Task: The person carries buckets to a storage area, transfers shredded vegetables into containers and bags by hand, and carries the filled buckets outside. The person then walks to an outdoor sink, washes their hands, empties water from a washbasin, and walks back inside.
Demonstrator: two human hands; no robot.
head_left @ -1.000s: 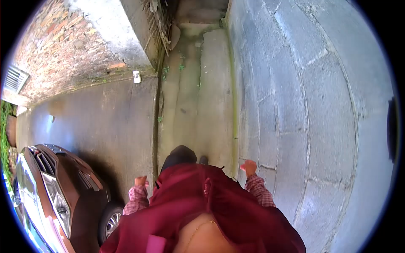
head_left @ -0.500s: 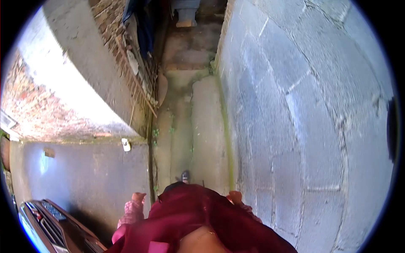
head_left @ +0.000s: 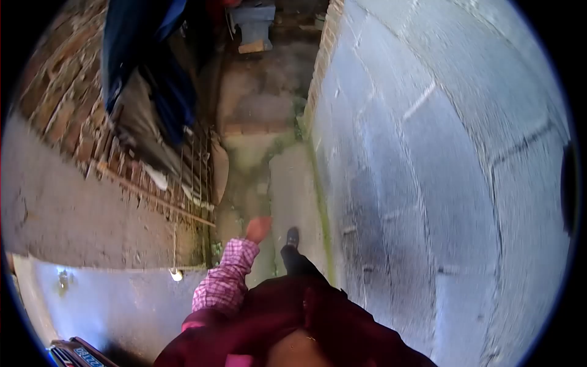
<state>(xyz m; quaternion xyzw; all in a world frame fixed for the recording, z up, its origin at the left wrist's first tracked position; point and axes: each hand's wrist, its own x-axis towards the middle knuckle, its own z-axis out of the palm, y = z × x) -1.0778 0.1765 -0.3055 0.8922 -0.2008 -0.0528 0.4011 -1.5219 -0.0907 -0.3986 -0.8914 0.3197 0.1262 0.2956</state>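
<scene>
My left hand (head_left: 258,229) swings forward over the narrow concrete path (head_left: 296,183), its pink checked sleeve (head_left: 226,275) showing up to the maroon garment (head_left: 287,312). Motion blur smears the fingers, and I make out nothing held in them. The hand touches nothing that I can see. My right hand is out of sight. One dark shoe (head_left: 293,237) is stretched out ahead on the path.
A grey block wall (head_left: 428,171) runs along the right. At left stand a brick wall (head_left: 67,79), hanging dark blue cloth (head_left: 177,92) and a thin stick (head_left: 159,199) near a metal grid. A grey pedestal-like object (head_left: 255,24) stands at the far end. A vehicle (head_left: 79,353) shows lower left.
I have moved forward along the path; the cloth and walls are nearer. My left hand has swung forward and inward. My right hand has gone out of view.
</scene>
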